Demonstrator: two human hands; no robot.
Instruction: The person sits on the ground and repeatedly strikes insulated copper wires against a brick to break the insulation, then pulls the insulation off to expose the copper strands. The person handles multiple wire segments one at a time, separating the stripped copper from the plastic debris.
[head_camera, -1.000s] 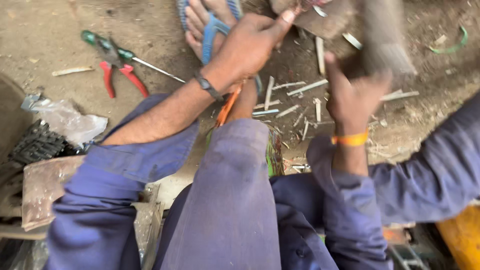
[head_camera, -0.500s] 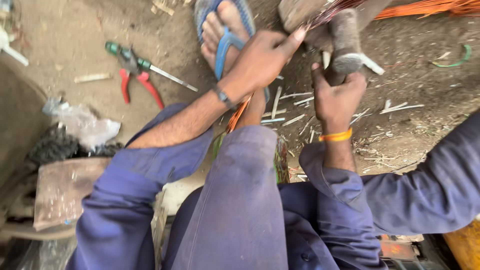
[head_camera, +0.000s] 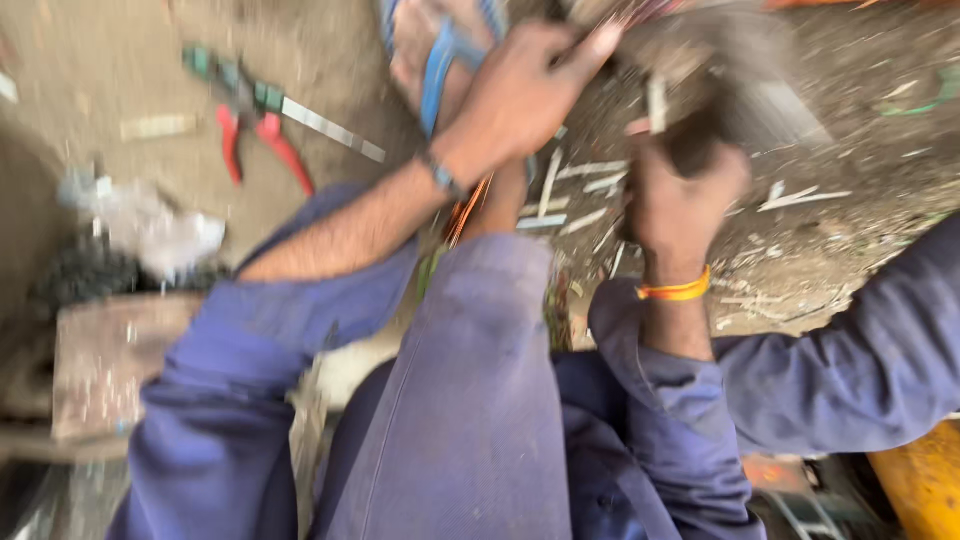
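Observation:
My left hand (head_camera: 520, 95) is closed on a bundle of thin reddish wire strands (head_camera: 640, 15) at the top of the head view, pressing it onto a blurred block. My right hand (head_camera: 680, 195), with an orange band at the wrist, grips the handle of a dark hammer (head_camera: 700, 70). The hammer head is smeared by motion, just right of the left hand's fingers. My foot in a blue sandal (head_camera: 440, 50) lies behind the left hand. My blue-trousered knee (head_camera: 480, 380) fills the lower middle.
Red-handled pliers (head_camera: 250, 140) and a green-handled screwdriver (head_camera: 300, 110) lie on the dirt at upper left. Short white wire offcuts (head_camera: 590, 190) are scattered between my hands. A crumpled plastic bag (head_camera: 150, 225), a rusty plate (head_camera: 110, 360) and a yellow object (head_camera: 920, 490) are nearby.
The hammer has kept swinging in my right hand beside the wire bundle. My left hand has stayed on the bundle. The view has shaken and blurred.

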